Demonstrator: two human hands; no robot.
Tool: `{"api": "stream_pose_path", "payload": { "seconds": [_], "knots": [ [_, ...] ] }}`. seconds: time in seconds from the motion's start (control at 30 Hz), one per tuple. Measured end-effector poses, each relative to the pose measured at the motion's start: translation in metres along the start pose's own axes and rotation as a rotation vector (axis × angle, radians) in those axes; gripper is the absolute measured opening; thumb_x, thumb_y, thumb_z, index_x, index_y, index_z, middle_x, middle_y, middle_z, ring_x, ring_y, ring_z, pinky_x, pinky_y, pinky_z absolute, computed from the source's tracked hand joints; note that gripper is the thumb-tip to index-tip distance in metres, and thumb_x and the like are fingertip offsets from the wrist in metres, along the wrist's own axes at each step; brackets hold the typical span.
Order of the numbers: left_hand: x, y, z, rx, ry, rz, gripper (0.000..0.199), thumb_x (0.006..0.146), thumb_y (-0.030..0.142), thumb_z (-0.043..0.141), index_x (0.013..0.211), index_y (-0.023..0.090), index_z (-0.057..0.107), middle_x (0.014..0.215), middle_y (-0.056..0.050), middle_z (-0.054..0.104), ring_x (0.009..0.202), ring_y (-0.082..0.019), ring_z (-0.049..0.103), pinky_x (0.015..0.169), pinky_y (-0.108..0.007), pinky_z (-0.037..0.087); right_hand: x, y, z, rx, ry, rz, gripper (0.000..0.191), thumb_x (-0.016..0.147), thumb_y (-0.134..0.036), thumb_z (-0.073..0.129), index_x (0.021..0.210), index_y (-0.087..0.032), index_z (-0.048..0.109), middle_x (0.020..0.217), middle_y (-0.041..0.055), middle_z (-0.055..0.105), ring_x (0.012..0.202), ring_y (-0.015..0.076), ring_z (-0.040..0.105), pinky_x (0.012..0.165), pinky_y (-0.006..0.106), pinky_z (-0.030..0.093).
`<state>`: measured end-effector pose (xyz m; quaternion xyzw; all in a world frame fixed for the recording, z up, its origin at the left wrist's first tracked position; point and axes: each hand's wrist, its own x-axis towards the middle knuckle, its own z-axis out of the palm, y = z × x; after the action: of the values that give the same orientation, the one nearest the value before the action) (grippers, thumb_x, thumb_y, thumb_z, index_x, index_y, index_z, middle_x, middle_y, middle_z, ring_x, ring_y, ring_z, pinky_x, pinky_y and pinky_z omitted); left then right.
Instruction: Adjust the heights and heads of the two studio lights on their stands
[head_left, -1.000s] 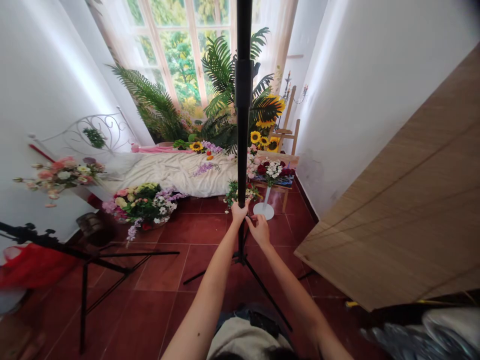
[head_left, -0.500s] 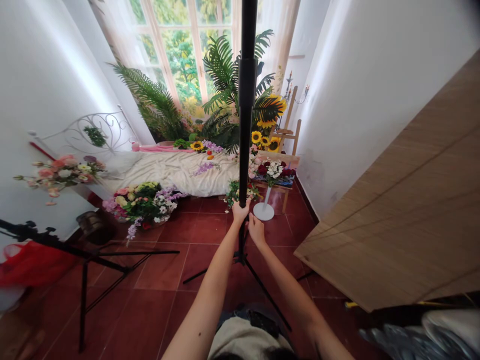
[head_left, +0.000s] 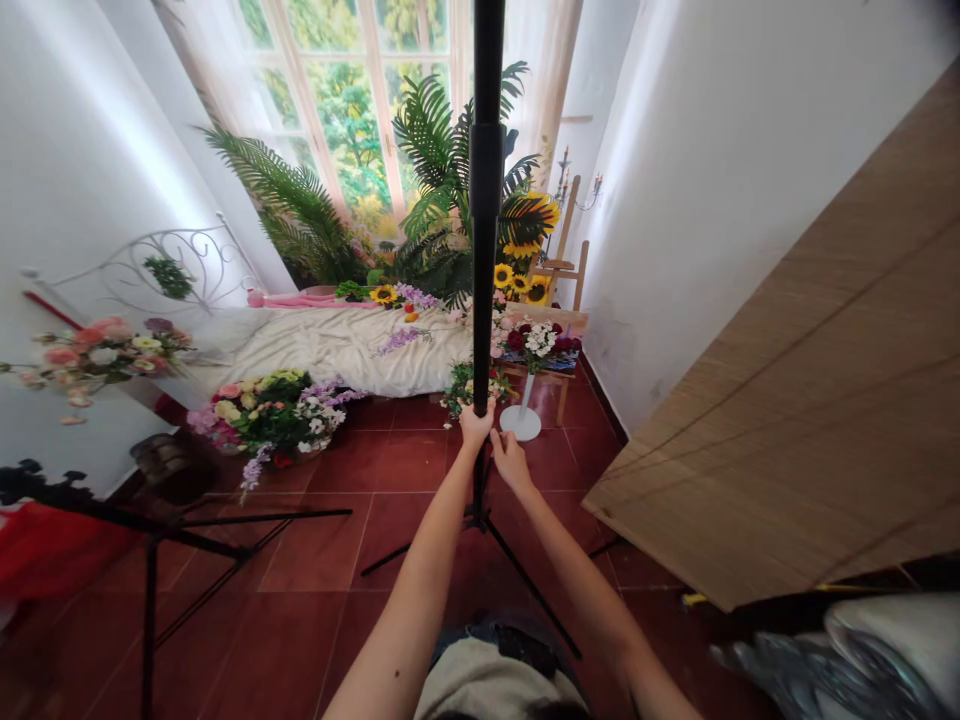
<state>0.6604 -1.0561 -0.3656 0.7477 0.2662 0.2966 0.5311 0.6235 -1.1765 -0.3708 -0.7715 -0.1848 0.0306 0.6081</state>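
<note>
Within the wrapped left fingers (head_left: 466, 412) stands a black tubular tripod pole (head_left: 484, 290).
Just below, the right fingers (head_left: 499, 443) curl beside it, their hold unclear.

I can't read any text, label, brand, number or sign in what I see. The black pole (head_left: 484, 270) upright in front of me shows no legible marking, and neither the wooden easel (head_left: 570, 262) beyond it nor the woven panel (head_left: 810, 370) to its right bears readable words.

Bed (head_left: 330, 348), bearing a rumpled cream cover (head_left: 300, 350), pink item (head_left: 300, 299), sunflower (head_left: 383, 295) and purple blossoms (head_left: 400, 341).
</note>
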Motion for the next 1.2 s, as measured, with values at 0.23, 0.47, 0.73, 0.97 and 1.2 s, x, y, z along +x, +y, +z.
{"api": "stream_pose_path", "payload": {
  "seconds": [0.23,0.47,0.73,0.97,1.2],
  "knots": [
    [-0.001,0.003,-0.001,0.024,0.014,0.024,0.041,0.072,0.053,0.062,0.056,0.016,0.06,0.052,-0.002,0.052,0.05,-0.013,0.049,0.05,-0.023,0.031,0.006,-0.005,-0.025,-0.588,-0.055,-0.375,0.032,0.093,-0.051,0.046,0.091,-0.022,0.059,0.088,0.0102,0.066,0.079,0.0228,0.061,0.057,0.026,0.039],
    [0.0,0.003,0.0,0.072,0.013,0.029,0.042,0.073,0.054,0.06,0.052,0.017,0.055,0.049,0.0,0.046,0.048,-0.012,0.046,0.05,-0.024,0.03,0.043,-0.001,-0.035,-0.624,-0.333,-0.596,0.029,0.091,-0.042,0.05,0.077,-0.02,0.061,0.079,0.0123,0.064,0.078,0.0223,0.057,0.061,0.027,0.039],
    [-0.001,0.002,-0.003,0.037,-0.038,0.016,0.043,0.071,0.054,0.062,0.053,0.016,0.055,0.05,0.001,0.047,0.049,-0.01,0.045,0.049,-0.022,0.032,0.037,0.02,-0.02,-0.653,-0.18,-0.594,0.035,0.097,-0.031,0.037,0.074,-0.019,0.061,0.07,0.0073,0.064,0.063,0.0167,0.056,0.058,0.025,0.034],
    [-0.002,0.001,-0.004,0.036,-0.057,0.034,0.045,0.073,0.055,0.061,0.055,0.015,0.056,0.052,0.001,0.05,0.051,-0.01,0.047,0.052,-0.022,0.034,0.04,0.021,-0.019,-0.699,-0.19,-0.62,0.035,0.097,-0.028,0.039,0.071,-0.017,0.059,0.067,0.0048,0.064,0.058,0.0137,0.055,0.057,0.025,0.03],
    [-0.024,0.001,-0.017,-0.087,-0.117,0.084,0.038,0.079,0.053,0.057,0.086,0.016,0.063,0.078,-0.003,0.066,0.071,-0.014,0.06,0.068,-0.023,0.046,0.03,0.021,-0.009,-0.675,-0.023,-0.601,0.041,0.098,-0.029,0.034,0.069,-0.016,0.06,0.065,0.0063,0.063,0.058,0.0139,0.054,0.056,0.025,0.027]
  ]
}}
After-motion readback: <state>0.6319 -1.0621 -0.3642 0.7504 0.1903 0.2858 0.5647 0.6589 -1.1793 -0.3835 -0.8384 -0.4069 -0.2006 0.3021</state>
